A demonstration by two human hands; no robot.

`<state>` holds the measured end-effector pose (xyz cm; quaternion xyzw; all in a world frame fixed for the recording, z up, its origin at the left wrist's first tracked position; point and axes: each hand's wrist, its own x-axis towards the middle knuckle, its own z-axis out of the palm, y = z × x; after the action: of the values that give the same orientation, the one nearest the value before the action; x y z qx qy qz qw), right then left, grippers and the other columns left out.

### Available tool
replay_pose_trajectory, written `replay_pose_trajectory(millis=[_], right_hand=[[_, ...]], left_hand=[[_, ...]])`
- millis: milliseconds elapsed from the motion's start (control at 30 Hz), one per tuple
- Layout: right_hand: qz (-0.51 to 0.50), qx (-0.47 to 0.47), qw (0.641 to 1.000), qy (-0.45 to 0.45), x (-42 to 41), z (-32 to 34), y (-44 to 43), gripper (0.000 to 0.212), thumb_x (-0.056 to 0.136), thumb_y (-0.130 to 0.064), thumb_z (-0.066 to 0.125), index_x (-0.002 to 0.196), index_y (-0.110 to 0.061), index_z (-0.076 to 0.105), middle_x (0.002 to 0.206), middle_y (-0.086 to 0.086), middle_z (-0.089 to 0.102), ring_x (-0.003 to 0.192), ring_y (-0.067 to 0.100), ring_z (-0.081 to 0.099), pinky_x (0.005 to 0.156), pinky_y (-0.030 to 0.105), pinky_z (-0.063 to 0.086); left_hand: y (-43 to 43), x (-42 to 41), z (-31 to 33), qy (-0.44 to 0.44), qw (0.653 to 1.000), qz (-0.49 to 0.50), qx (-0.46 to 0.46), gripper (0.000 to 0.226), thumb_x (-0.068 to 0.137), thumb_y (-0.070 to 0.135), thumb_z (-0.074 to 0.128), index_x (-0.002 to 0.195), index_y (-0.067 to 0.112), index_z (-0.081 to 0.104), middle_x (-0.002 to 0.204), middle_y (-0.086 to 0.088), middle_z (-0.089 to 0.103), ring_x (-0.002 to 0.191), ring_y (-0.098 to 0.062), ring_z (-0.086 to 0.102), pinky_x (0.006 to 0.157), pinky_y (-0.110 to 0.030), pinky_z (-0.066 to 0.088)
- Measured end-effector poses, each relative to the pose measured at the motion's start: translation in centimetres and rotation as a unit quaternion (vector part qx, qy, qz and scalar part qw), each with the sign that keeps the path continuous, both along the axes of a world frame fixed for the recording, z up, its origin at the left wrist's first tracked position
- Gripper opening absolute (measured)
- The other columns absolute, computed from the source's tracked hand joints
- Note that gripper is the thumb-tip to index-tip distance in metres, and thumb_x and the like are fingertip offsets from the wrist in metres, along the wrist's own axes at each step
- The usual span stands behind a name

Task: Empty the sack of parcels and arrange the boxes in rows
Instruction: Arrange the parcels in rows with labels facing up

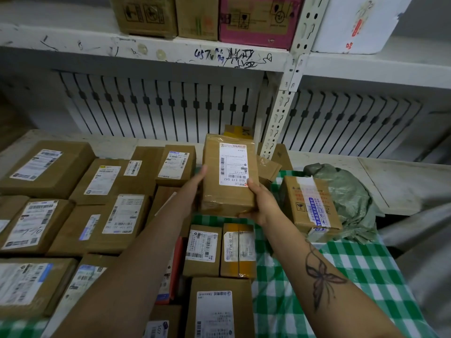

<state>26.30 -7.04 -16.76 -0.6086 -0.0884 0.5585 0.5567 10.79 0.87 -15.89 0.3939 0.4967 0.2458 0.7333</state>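
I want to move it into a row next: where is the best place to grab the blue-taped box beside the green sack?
Probably by the two side faces of the blue-taped box, coming from above. It sits apart from the rows on the checked cloth, its top exposed; the green sack crowds its far side.

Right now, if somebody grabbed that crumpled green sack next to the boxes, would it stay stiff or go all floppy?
Probably floppy: the green sack lies slumped and wrinkled on the checked cloth, holding no shape of its own. It likely feels light, since it looks mostly collapsed, though something could be hidden inside. Pulling it might nudge the taped box sitting against it.
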Motion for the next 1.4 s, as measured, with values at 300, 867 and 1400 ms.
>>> replay_pose_trajectory(millis=[300,867,1400], right_hand=[[0.152,-0.005,0.977,-0.148,-0.7,-1.9,0.4,0.054,0.096,-0.018,0.047,0.145,-0.03,0.029,0.118,0.0,0.055,0.094,0.013,0.052,0.077,0.029,0.042],[0.182,-0.138,0.937,-0.265,-0.8,-5.4,1.8,0.042,0.091,-0.021,0.051,0.133,-0.014,0.047,0.128,0.011,0.057,0.114,0.028,0.054,0.099,0.037,0.044],[-0.054,-0.159,0.956,-0.239,2.8,-5.5,8.7,0.057,0.09,-0.03,0.052,0.142,-0.02,0.031,0.136,0.011,0.045,0.116,0.032,0.05,0.092,0.043,0.043]], left_hand=[[1.1,-0.1,-4.0,0.136,0.989,-0.013,0.059,0.067,0.084,0.042,0.064,0.141,0.018,0.039,0.141,-0.006,0.048,0.125,-0.029,0.047,0.106,-0.051,0.038],[0.7,1.5,-6.4,0.302,0.939,-0.052,0.157,0.054,0.094,0.029,0.049,0.144,0.023,0.028,0.138,-0.009,0.046,0.128,-0.031,0.042,0.105,-0.046,0.032],[3.6,8.1,-5.7,0.377,0.829,-0.163,0.378,0.056,0.096,0.021,0.045,0.147,0.021,0.024,0.156,-0.005,0.021,0.145,-0.026,0.011,0.119,-0.045,0.014]])
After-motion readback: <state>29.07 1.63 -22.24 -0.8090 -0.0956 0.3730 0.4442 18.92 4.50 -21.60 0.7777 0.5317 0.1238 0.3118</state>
